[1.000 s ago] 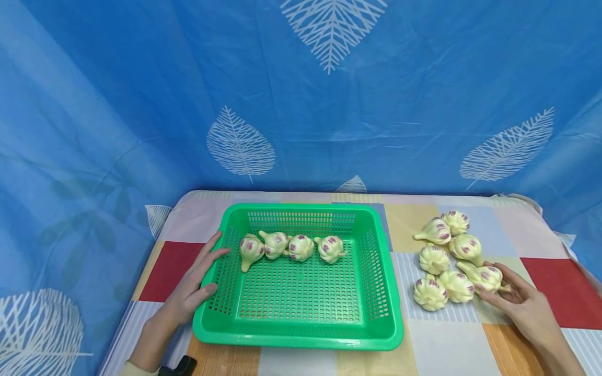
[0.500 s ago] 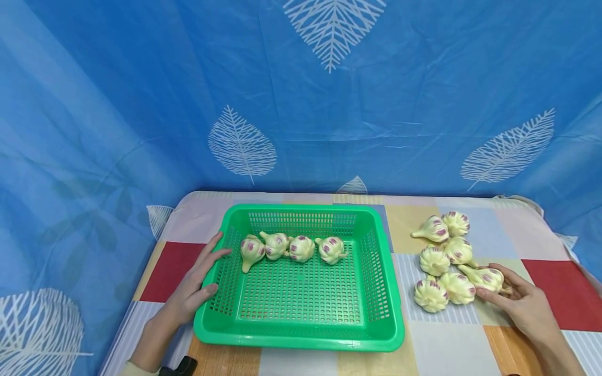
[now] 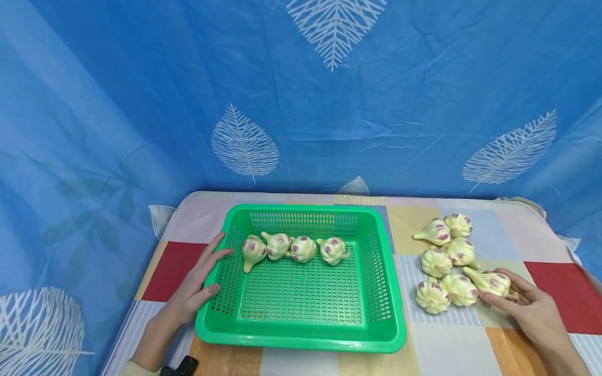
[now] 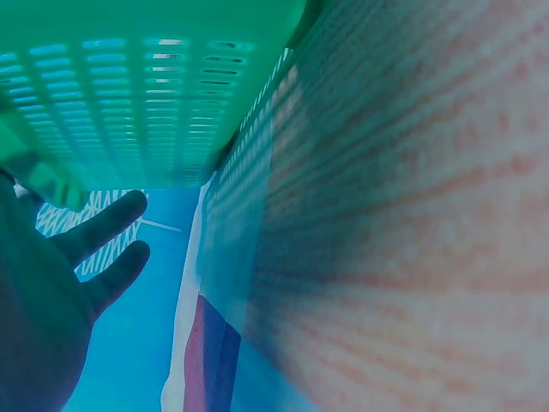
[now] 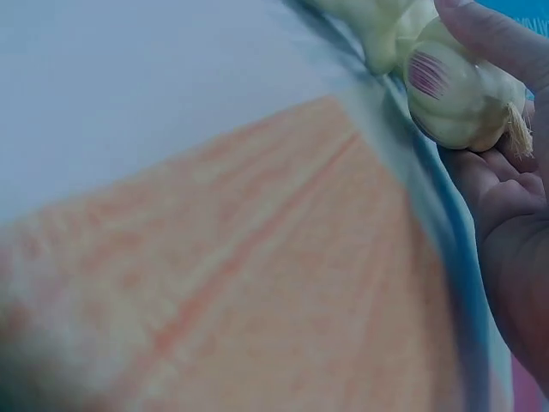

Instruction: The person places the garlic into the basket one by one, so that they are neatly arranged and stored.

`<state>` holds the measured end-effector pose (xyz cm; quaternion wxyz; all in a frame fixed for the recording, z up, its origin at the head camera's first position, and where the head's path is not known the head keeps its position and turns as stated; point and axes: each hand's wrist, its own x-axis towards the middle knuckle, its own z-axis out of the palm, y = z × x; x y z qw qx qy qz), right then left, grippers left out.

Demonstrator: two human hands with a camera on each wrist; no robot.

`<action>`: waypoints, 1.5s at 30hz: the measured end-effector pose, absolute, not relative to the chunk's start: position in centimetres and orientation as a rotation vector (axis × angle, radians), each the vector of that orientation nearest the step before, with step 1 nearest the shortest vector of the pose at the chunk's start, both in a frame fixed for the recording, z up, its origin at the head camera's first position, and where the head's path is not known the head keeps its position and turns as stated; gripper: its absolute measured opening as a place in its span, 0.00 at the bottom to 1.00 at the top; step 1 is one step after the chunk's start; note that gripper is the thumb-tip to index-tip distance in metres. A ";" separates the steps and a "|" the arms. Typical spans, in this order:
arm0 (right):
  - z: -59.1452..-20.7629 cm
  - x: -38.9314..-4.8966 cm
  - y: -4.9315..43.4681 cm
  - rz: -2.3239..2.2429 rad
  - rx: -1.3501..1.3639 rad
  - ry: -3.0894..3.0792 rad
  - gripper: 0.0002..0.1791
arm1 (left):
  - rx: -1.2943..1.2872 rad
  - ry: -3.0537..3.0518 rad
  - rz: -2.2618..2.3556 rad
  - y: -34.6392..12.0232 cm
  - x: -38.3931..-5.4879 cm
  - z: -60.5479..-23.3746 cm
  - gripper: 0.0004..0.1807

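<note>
My right hand (image 3: 531, 308) grips a pale garlic bulb (image 3: 494, 283) with purple streaks, its thumb on the near side and fingers behind. In the right wrist view the same garlic bulb (image 5: 459, 90) shows its root tuft toward the palm. Several more garlic bulbs (image 3: 460, 290) lie close together just left of it. At the left side of a green plastic basket (image 3: 301, 342), my left hand (image 3: 190, 292) rests with fingers extended over the rim. Two straight fingers (image 4: 107, 227) show beside the basket wall (image 4: 129, 94) in the left wrist view.
Inside the basket, several garlic bulbs (image 3: 303, 249) lie in a row toward the back. A patchwork-patterned cloth (image 3: 442, 344) covers the table. Behind it hangs a blue curtain (image 3: 400, 104) with white leaf prints.
My right hand has drawn its garlic bulb slightly right, away from the others. One bulb in the pile has shifted a little left. The left hand stays at the rim.
</note>
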<state>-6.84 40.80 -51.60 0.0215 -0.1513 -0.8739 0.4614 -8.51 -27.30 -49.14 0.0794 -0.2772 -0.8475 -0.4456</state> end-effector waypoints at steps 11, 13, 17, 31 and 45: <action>-47.6 -6.6 39.8 1.521 -0.138 -2.586 0.36 | -0.833 -2.523 -1.345 -27.3 -8.5 -49.1 0.37; -46.9 -6.6 39.3 1.459 -0.145 -2.633 0.36 | -0.828 -2.527 -1.344 -27.3 -8.5 -49.1 0.37; -45.7 -6.8 38.3 1.300 -0.155 -2.753 0.37 | -0.831 -2.530 -1.348 -27.3 -8.5 -49.1 0.37; -40.9 -8.0 34.6 1.349 0.077 -2.823 0.33 | -0.825 -2.537 -1.376 -27.3 -8.5 -48.7 0.37; -37.7 -9.3 30.0 1.554 0.385 -2.877 0.35 | -0.824 -2.534 -1.395 -27.3 -8.5 -48.7 0.37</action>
